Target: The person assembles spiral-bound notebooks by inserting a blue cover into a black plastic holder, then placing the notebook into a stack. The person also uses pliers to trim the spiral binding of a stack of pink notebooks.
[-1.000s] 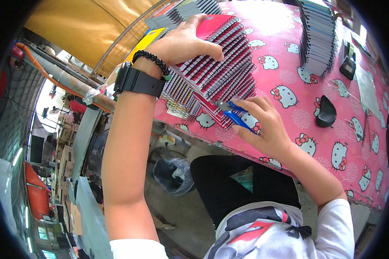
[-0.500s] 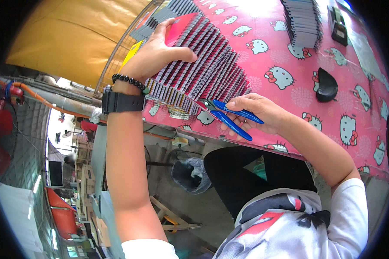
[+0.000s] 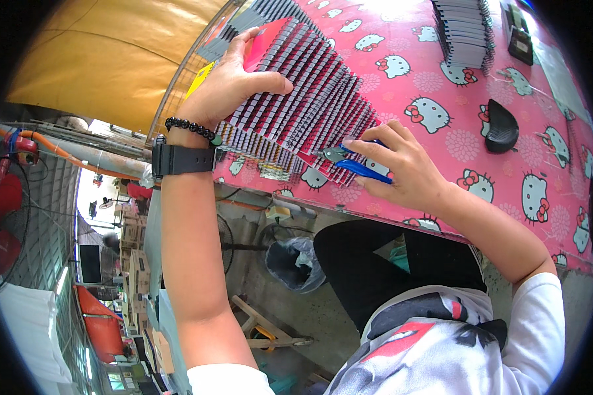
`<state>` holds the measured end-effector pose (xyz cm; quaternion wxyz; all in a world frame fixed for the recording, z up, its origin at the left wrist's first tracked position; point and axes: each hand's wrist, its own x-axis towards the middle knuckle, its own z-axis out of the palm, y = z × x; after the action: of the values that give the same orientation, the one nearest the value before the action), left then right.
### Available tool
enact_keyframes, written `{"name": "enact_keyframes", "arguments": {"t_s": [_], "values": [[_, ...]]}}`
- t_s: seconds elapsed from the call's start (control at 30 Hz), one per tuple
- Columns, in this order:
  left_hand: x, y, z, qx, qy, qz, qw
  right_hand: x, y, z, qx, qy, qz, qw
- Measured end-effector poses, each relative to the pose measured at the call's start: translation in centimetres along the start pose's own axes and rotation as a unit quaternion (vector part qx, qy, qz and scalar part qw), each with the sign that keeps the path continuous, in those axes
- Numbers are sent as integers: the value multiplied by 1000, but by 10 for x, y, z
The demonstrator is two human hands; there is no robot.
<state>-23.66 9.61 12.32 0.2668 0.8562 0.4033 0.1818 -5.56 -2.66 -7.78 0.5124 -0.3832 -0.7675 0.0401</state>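
Note:
A long row of spiral-bound notebooks (image 3: 313, 82) with red covers and wire spines leans across the left of the table. My left hand (image 3: 230, 84) grips its far left end, fingers over the red cover and thumb against the spines. In my right hand (image 3: 405, 158) is a pair of blue-handled wire cutters (image 3: 369, 170). Their jaws point left and sit at the near lower corner of the notebooks, by the ends of the spines. Whether the blades touch a wire cannot be made out. Notebooks with yellow covers (image 3: 201, 78) lie beside and below the red ones.
The table has a pink cartoon-cat cover (image 3: 464, 141). A black curved object (image 3: 501, 127) rests at right, and another spiral-bound stack (image 3: 458, 36) stands at the far side. Beyond it is a dark, boxy tool (image 3: 520, 45). A lined bin (image 3: 295, 264) stands on the floor below.
The cutters have shifted slightly right, and their handles look closer together, with my right fingers now wrapped over them. My left hand stays on the notebooks with little movement.

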Motion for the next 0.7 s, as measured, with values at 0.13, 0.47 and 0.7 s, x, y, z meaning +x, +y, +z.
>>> {"name": "enact_keyframes", "arguments": {"t_s": [0.13, 0.47, 0.7], "values": [[-1, 1, 0, 2, -6, -13, 1000, 2, -1, 0, 7, 14, -13, 1000], [-1, 2, -1, 7, -6, -6, 1000, 2, -1, -6, 176, -64, 130, 974], [-1, 2, -1, -1, -7, -14, 1000, 0, 9, 1, 52, -14, 10, 999]]}}
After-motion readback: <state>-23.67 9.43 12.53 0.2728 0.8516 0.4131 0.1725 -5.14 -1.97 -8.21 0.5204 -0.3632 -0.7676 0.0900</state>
